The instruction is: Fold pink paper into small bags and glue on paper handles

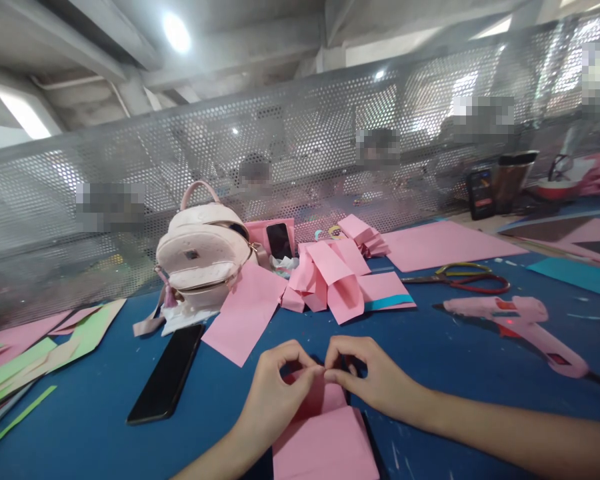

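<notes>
Both hands meet over a folded piece of pink paper (pixel 325 443) at the near edge of the blue table. My left hand (pixel 284 380) pinches the paper's far raised edge between thumb and forefinger. Right beside it, my right hand (pixel 360 370) pinches the same edge, fingertips almost touching the left ones. Part of the paper is hidden behind the left hand. Beyond the hands lies a pile of folded pink paper pieces (pixel 330 270), one with a blue strip. To the right rests a pink glue gun (pixel 517 323), its small red light on.
Left of my hands lies a black phone (pixel 167 377), with a pale backpack (pixel 205 247) behind it. Scissors (pixel 473 279) and a large pink sheet (pixel 450 243) are at the back right. Green and pink papers (pixel 87 330) cover the left side. A perforated metal screen (pixel 300 133) stands behind.
</notes>
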### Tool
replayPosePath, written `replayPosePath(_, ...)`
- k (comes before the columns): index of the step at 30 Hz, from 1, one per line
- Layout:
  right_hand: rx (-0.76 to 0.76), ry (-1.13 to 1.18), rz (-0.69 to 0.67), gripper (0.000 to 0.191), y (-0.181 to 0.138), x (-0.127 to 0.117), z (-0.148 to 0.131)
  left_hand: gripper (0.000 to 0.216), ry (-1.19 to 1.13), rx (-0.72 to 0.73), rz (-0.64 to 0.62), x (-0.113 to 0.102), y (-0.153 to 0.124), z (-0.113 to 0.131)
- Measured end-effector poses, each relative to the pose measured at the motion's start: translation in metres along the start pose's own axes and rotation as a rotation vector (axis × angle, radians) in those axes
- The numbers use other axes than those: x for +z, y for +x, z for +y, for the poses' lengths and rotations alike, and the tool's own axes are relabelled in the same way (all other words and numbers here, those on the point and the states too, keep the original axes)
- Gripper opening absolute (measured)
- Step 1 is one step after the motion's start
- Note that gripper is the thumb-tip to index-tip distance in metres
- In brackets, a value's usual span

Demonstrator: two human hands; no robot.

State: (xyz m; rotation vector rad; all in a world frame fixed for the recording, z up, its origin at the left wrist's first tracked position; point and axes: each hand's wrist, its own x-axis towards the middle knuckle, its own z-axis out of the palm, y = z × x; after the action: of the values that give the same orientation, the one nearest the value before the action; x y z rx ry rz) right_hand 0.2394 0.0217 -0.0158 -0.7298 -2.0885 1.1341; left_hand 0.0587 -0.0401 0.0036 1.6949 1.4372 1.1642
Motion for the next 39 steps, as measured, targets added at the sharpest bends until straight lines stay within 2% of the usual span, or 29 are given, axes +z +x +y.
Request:
replayPosePath(3, 0.017, -0.002, 0.047, 0.013, 0.002, -0.004, 0.004, 0.008, -0.041, -0.006, -0.034, -0.006, 0.002, -0.001)
replayPosePath(6, 0.02, -0.005, 0.105, 0.013, 0.009, -0.011, 0.011, 0.032, -0.07, -0.018, -0.053, -0.013, 0.007, -0.01)
replayPosePath(9, 0.007, -0.038, 0.136, 0.015, 0.015, -0.018, 0.016, 0.02, -0.078, -0.072, -0.071, -0.016, 0.011, -0.023)
replayPosePath(12, -0.006, -0.06, 0.126, 0.015, 0.017, -0.02, 0.018, 0.04, -0.067, -0.083, -0.073, -0.015, 0.012, -0.033)
replayPosePath(16, 0.018, -0.061, 0.077, 0.015, 0.015, -0.019, 0.018, 0.045, -0.052, -0.068, -0.07, -0.013, 0.008, -0.037)
replayPosePath(22, 0.078, 0.036, 0.056, 0.025, 0.014, -0.015, 0.016, 0.044, 0.04, -0.007, -0.066, -0.009, -0.001, -0.035)
replayPosePath(26, 0.095, 0.083, 0.052, 0.027, 0.014, -0.014, 0.016, 0.042, 0.02, -0.022, -0.062, -0.007, -0.002, -0.034)
replayPosePath(33, 0.116, 0.124, 0.046, 0.022, 0.018, -0.016, 0.019, 0.04, -0.043, -0.036, 0.039, -0.011, 0.0, -0.037)
replayPosePath(39, 0.102, 0.065, 0.063, 0.025, 0.016, -0.015, 0.02, 0.023, -0.138, -0.038, -0.028, -0.01, 0.003, -0.033)
